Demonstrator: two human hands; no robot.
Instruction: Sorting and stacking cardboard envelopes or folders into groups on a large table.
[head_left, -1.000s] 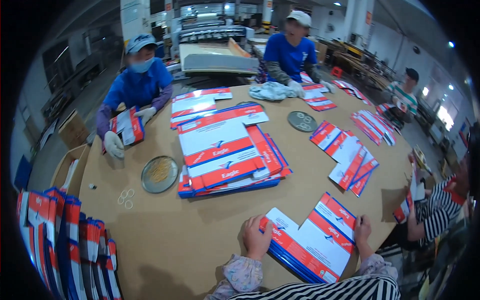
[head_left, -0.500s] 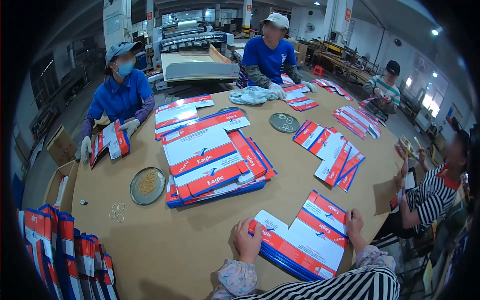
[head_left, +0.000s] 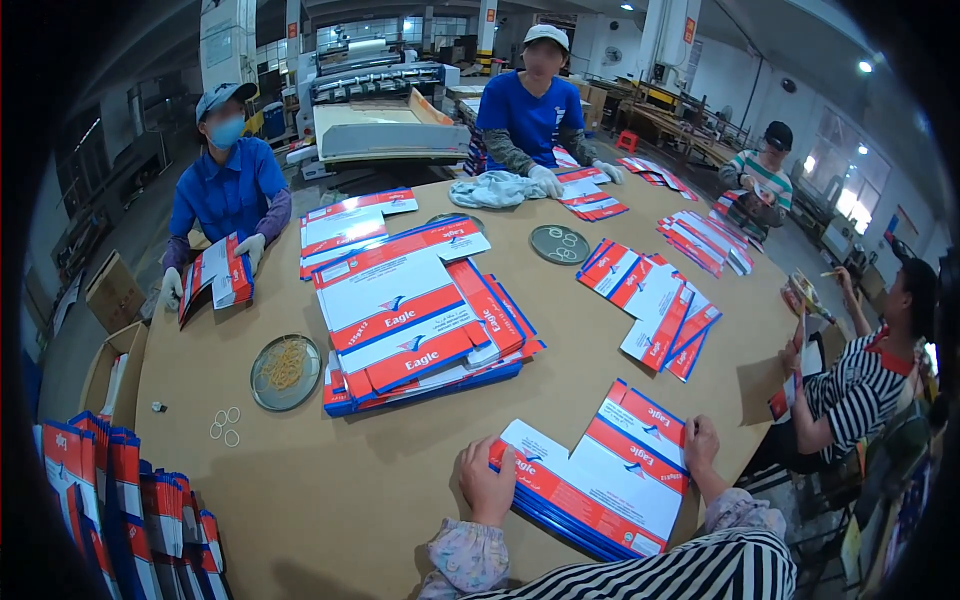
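A stack of flat, unfolded red, white and blue cartons (head_left: 610, 480) lies on the table right in front of me. My left hand (head_left: 487, 480) grips its left edge, with the thumb on the upper corner and the fingers curled at the side. At the opposite edge my right hand (head_left: 702, 445) closes on the side of the stack, its fingertips partly hidden. Beyond my hands sits a taller pile of the same cartons (head_left: 400, 310), its top sheets lying askew.
A round dish of rubber bands (head_left: 285, 372) and several loose rubber bands (head_left: 226, 425) lie to the left. Another dish (head_left: 559, 245) stands farther back. Carton bundles (head_left: 655, 305) spread to the right; more stand upright (head_left: 110, 500) at lower left. Several co-workers surround the table (head_left: 400, 470).
The whole view has shifted slightly, moving the scene a little left. Both my hands keep their places on the carton stack. The co-worker at the far middle has turned the head forward.
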